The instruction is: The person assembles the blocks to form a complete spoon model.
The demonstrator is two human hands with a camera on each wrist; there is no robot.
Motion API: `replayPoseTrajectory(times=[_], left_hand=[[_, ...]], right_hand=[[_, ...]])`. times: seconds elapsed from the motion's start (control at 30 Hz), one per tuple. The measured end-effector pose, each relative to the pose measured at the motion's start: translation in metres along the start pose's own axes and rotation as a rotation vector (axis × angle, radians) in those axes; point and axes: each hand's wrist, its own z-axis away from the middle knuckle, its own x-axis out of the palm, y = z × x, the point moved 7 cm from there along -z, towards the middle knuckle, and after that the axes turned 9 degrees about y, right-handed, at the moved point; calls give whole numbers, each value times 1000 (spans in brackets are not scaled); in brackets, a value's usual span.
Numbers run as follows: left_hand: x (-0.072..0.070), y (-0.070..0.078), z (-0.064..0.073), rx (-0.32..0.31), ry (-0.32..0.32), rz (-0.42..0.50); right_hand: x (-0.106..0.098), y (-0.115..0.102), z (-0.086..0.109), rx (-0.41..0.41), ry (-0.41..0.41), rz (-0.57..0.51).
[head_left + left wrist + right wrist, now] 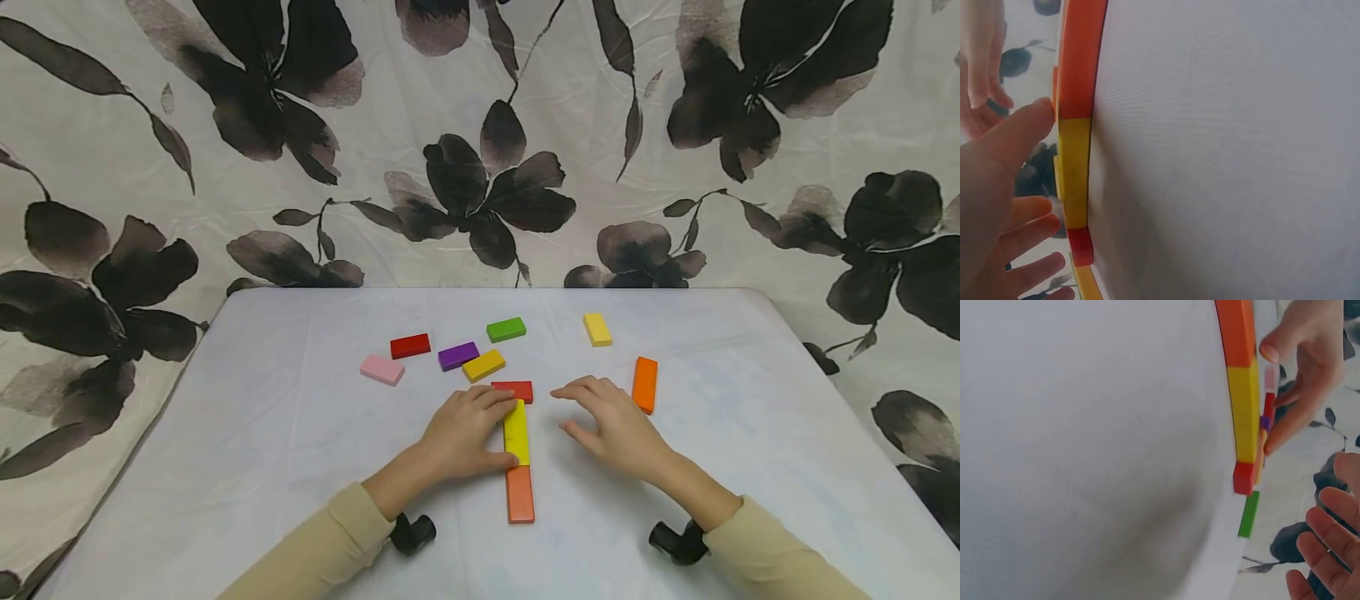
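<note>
A yellow block (517, 433) lies lengthwise on the white table, end to end with a coral-orange block (521, 495) nearer the body. Across its far end lies a red block (517, 390), making a T shape. My left hand (468, 429) hovers at the yellow block, thumb near its near end and forefinger near its far end. Those fingers are extended, not curled round it, in the right wrist view. To the right of the row, my right hand (618, 429) is raised with spread, loosely bent fingers and holds nothing. Behind it lies an orange block (645, 385).
Farther back lie loose blocks: pink (382, 370), dark red (410, 346), purple (458, 357), golden yellow (483, 366), green (506, 330) and pale yellow (597, 330). The white table (300, 517) meets a flowered cloth (450, 83) at its back edge.
</note>
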Motion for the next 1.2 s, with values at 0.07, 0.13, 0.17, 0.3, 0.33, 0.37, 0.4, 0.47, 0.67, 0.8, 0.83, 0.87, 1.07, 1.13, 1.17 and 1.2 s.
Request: replayPoseTrajectory(times=[0.07,0.13,0.17,0.3,0.33,0.37,0.4,0.47,0.67,0.8,0.83,0.87,1.07,1.13,1.17,1.2], left_hand=[[1,1,1,4,-10,-6],[1,2,1,4,-18,-7],[2,2,1,2,-21,-6],[1,2,3,-1,-27,-1],[1,2,3,-1,-28,1],[1,2,3,-1,-29,3],[1,2,3,-1,-30,4],[2,2,3,-1,-34,6],[2,2,2,-1,-35,4],[2,2,2,1,-31,2],[2,2,2,3,-30,1],[1,1,2,3,-29,0],[1,1,2,1,-29,3],[1,2,2,0,-31,4],[1,2,1,0,-32,4],[1,2,1,0,-33,3]], right_hand=[[-1,5,-2,10,8,1],[-1,9,-4,22,20,-1],[-1,12,-5,27,26,-1],[-3,22,-10,52,52,-10],[-2,25,-11,59,56,-10],[-3,28,-13,72,57,-12],[-3,31,-14,85,57,-11],[-2,38,-16,111,55,-5],[-1,57,-21,145,73,15],[-2,66,-23,142,101,28],[-3,69,-24,142,106,34],[-3,71,-25,142,110,38],[-5,85,-35,157,107,56],[-4,92,-40,175,92,63],[-4,95,-42,186,83,65],[-3,99,-44,198,71,66]])
